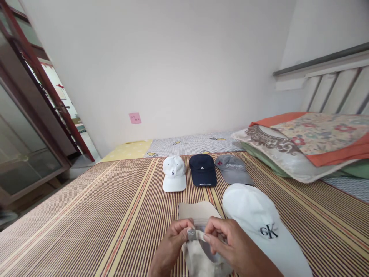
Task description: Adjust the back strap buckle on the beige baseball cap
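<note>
Nearest the camera, both hands met over a beige cap (198, 234) lying on the striped bamboo mat (86, 223) at the bottom centre of the view. The left hand (170, 246) and right hand (230, 246) each pinched, thumb against forefinger, a small grey metal buckle (191, 234) on the cap's rear strap; the buckle bore tiny marks too small to read. The cap's fabric was plain pale beige, its brim pointing away from the person and its crown partly hidden under the wrists. Just right of it, touching or nearly touching the right hand, lay a white cap (259, 223) with a dark embroidered "cK" on its side, brim toward the camera. Farther off, three caps sat in a row on the mat, close together: a white polo cap (174, 173) with a small dark rider emblem, a navy cap (202, 169) with a small white front mark and a line of white lettering on the brim, illegible, and a grey cap (233, 169) with pale lettering, also illegible. To the right lay floral pillows (311, 142) with orange edging. Beyond the mat was a checked sheet (196, 143), then a white wall carrying a pink sticky note (135, 117), writing unreadable.
</note>
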Motion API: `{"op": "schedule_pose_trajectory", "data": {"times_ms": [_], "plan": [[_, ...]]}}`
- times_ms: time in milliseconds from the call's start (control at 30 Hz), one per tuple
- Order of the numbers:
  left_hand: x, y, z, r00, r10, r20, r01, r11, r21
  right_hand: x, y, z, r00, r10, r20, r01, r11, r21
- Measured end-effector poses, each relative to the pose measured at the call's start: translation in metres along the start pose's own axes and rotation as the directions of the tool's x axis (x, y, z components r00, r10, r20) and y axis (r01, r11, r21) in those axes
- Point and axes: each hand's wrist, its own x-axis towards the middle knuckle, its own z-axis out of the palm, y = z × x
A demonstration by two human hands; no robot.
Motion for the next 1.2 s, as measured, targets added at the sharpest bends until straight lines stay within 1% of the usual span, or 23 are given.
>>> {"op": "schedule_pose_trajectory", "data": {"times_ms": [133,267,467,633,767,867,1033,1133,1200], "plan": [[0.0,0.0,0.001,0.999,0.013,0.039,-0.012,1.0,-0.016,-0.001,0.004,-0.006,1.0,-0.014,0.009,0.014,1.0,0.019],[-0.001,0.001,0.002,0.999,0.005,0.054,-0.006,1.0,0.017,-0.001,0.007,-0.008,0.999,-0.013,0.047,0.011,0.999,0.035],[-0.001,-0.001,0.001,0.999,0.001,0.037,-0.003,0.998,0.066,-0.001,0.002,-0.006,0.999,-0.012,0.048,0.012,1.0,0.001],[0.0,0.003,0.007,1.0,-0.009,0.001,0.008,0.99,0.14,-0.002,-0.001,-0.002,0.999,-0.026,0.047,0.024,0.998,0.054],[0.002,0.006,0.012,0.999,-0.024,-0.022,0.026,0.992,0.124,0.004,0.005,0.006,0.999,-0.038,0.007,0.037,0.993,0.111],[0.002,0.007,0.015,0.999,-0.036,-0.022,0.038,0.993,0.108,0.006,0.009,0.007,0.999,-0.032,0.014,0.029,0.986,0.165],[0.002,0.011,0.015,0.999,-0.033,-0.031,0.037,0.992,0.123,-0.002,0.006,-0.003,0.996,-0.026,0.083,0.014,0.989,0.146],[0.001,0.011,0.015,0.999,-0.02,-0.04,0.026,0.99,0.14,-0.004,0.005,-0.008,0.997,-0.022,0.07,0.014,0.993,0.115],[0.002,0.01,0.015,0.999,-0.016,-0.044,0.022,0.99,0.139,-0.003,0.005,-0.008,0.999,-0.02,0.042,0.016,0.995,0.101]]}}
